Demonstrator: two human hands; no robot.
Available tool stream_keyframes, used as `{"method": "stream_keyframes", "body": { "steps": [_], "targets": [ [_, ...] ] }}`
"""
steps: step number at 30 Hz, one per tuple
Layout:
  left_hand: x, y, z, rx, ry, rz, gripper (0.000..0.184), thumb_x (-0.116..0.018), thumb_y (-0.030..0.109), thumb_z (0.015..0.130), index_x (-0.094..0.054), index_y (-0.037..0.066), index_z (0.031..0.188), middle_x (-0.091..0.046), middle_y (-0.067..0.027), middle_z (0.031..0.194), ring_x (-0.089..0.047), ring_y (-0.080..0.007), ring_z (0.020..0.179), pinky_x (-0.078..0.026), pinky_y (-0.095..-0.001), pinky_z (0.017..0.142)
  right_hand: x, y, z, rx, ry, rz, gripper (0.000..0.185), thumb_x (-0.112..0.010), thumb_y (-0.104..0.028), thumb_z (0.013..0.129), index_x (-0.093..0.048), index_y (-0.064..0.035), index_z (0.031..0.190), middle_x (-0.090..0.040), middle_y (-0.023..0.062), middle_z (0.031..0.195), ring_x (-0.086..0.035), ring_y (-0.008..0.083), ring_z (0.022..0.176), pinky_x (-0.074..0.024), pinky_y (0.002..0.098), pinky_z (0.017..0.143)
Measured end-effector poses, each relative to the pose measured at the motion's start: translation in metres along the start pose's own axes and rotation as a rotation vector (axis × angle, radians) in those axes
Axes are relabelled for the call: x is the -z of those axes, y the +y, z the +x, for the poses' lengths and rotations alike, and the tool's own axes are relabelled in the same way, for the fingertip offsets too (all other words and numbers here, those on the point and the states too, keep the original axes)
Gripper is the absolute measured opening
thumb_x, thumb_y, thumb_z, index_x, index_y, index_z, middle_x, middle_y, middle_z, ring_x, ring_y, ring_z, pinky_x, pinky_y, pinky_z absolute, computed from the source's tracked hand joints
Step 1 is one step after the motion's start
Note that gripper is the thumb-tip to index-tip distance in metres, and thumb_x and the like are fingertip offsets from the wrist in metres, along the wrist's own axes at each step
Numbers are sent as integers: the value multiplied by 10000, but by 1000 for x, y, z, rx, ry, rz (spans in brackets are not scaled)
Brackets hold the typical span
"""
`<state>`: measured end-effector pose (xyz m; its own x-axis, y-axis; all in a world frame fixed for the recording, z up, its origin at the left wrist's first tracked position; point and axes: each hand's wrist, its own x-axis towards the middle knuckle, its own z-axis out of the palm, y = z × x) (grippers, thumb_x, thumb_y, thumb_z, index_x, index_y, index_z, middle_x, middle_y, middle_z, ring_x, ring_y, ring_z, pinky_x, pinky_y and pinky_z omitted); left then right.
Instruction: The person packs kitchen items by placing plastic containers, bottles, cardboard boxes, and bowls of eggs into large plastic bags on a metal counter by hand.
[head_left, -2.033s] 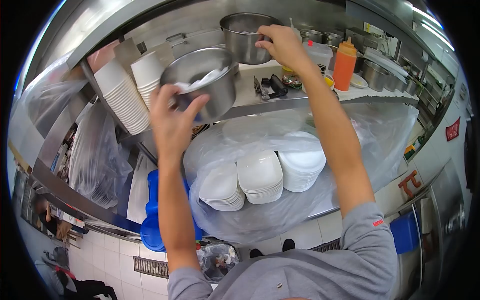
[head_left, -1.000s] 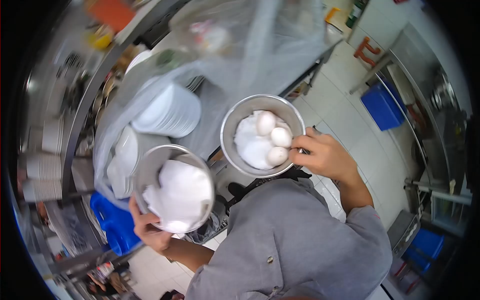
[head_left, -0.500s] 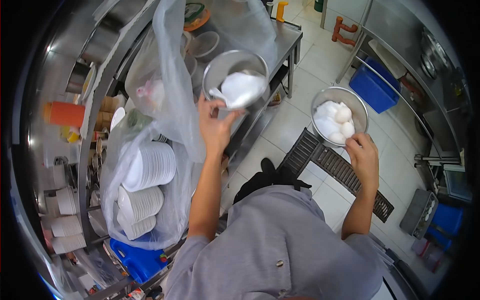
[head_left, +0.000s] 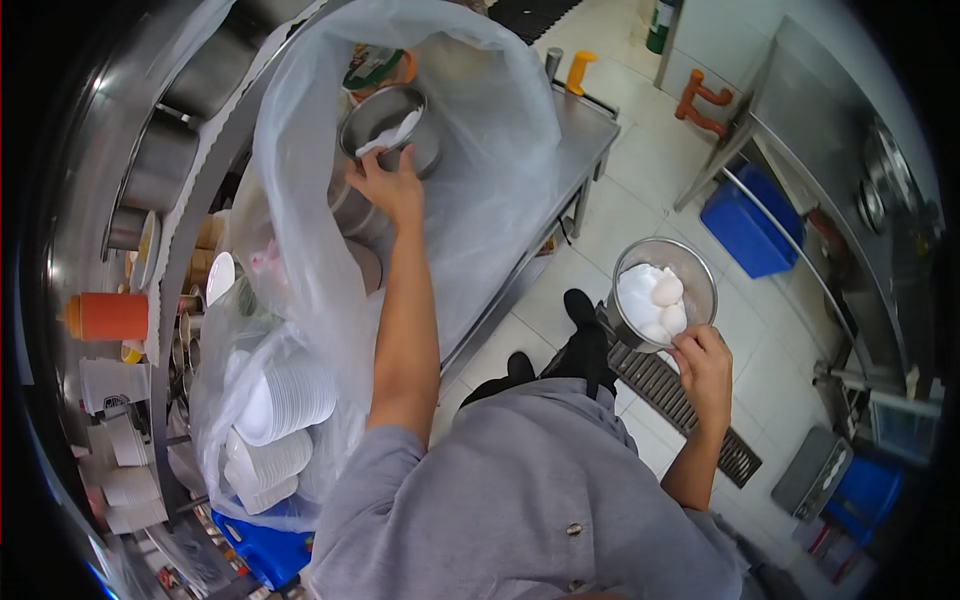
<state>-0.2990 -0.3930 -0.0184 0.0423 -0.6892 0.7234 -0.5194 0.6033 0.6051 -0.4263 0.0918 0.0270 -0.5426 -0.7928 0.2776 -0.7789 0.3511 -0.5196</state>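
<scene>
My left hand [head_left: 388, 190] reaches into the mouth of a large clear plastic bag [head_left: 490, 130] and grips the near rim of a steel bowl [head_left: 362, 122]. Some white stuff [head_left: 398, 132] shows inside that tilted bowl. Round tubs stand about it in the bag, one of them with a green and orange lid [head_left: 375, 66]. Out to the right, my right hand [head_left: 703, 362] pinches the rim of a second steel bowl [head_left: 702, 285] held above the floor. It contains several pale eggs [head_left: 668, 292] and white powder-like stuff [head_left: 635, 290].
Bagged stacks of white dishes [head_left: 290, 400] stand at left, beside shelves with an orange bottle [head_left: 108, 317]. A steel table [head_left: 590, 135] runs under the bag. On the right are a blue bin [head_left: 752, 222], a steel counter [head_left: 810, 110] and a floor drain grate [head_left: 665, 395].
My left hand has carried its bowl forward and left into the plastic bag, whose mouth now gapes wider. My right hand still holds the egg bowl, now lower in view.
</scene>
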Motion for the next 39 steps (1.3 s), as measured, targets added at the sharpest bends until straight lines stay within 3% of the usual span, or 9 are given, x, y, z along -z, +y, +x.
{"method": "stream_keyframes", "body": {
  "steps": [13, 15, 18, 20, 23, 29, 33, 35, 39],
  "targets": [
    [37, 72, 22, 297, -196, 116, 467, -788, 162, 811, -594, 41, 1219, -601, -130, 983, -598, -240, 839, -500, -367, 744, -13, 13, 263, 674, -210, 164, 178, -687, -37, 708, -640, -107, 865, -547, 34, 885, -562, 262, 776, -488, 385, 593],
    [80, 87, 21, -364, -88, 358, 543, -808, 105, 797, -566, 36, 1278, -623, -137, 1039, -605, -212, 769, -501, -338, 695, -24, -3, 291, 829, -207, 236, 184, -663, -37, 713, -636, -117, 876, -553, 33, 889, -572, 267, 778, -496, 385, 599],
    [118, 158, 33, -617, 229, 468, 414, -822, 100, 781, -659, 37, 1156, -617, -179, 1123, -649, -298, 823, -520, -385, 673, -43, -39, 329, 976, -252, 393, 166, -648, -49, 716, -616, -114, 865, -551, 40, 878, -582, 273, 780, -504, 386, 606],
    [120, 194, 73, -636, 242, 758, 316, -810, 150, 790, -712, 47, 1073, -640, -202, 1122, -683, -355, 896, -537, -420, 666, -62, -64, 352, 1106, -266, 385, 153, -721, -94, 736, -615, -78, 846, -570, 58, 865, -596, 264, 781, -482, 377, 634],
    [175, 154, 115, -160, -144, 1111, 298, -782, 193, 757, -726, 123, 1041, -697, -145, 863, -674, -323, 747, -534, -385, 689, -89, -105, 367, 1201, -297, 425, 150, -721, -127, 769, -599, -87, 848, -553, 61, 839, -602, 275, 792, -484, 395, 638],
    [232, 174, 192, -846, 121, 1060, 237, -750, 135, 784, -733, 142, 1020, -701, -104, 822, -671, -263, 708, -522, -353, 636, -127, -162, 374, 1314, -318, 537, 148, -729, -176, 804, -627, -94, 875, -565, 63, 846, -603, 298, 770, -477, 425, 645],
    [210, 215, 191, -690, 102, 1169, 259, -748, 102, 812, -732, 119, 1070, -733, -64, 896, -699, -192, 793, -527, -282, 694, -133, -198, 384, 1283, -321, 592, 122, -698, -174, 828, -648, -76, 883, -614, 114, 836, -634, 340, 764, -501, 449, 675],
    [199, 219, 197, -838, 126, 875, 116, -682, 2, 755, -644, 19, 863, -582, -137, 761, -614, -325, 693, -473, -397, 615, -142, -216, 397, 1262, -317, 601, 136, -699, -180, 829, -650, -71, 894, -619, 123, 841, -635, 349, 778, -502, 455, 686],
    [197, 225, 197, -884, 129, 930, 216, -687, -64, 715, -661, 24, 910, -596, -129, 770, -615, -323, 676, -455, -398, 596, -191, -252, 436, 1180, -196, 540, 178, -703, -207, 852, -673, -83, 975, -631, 110, 861, -626, 336, 818, -491, 455, 713]
  ]
}}
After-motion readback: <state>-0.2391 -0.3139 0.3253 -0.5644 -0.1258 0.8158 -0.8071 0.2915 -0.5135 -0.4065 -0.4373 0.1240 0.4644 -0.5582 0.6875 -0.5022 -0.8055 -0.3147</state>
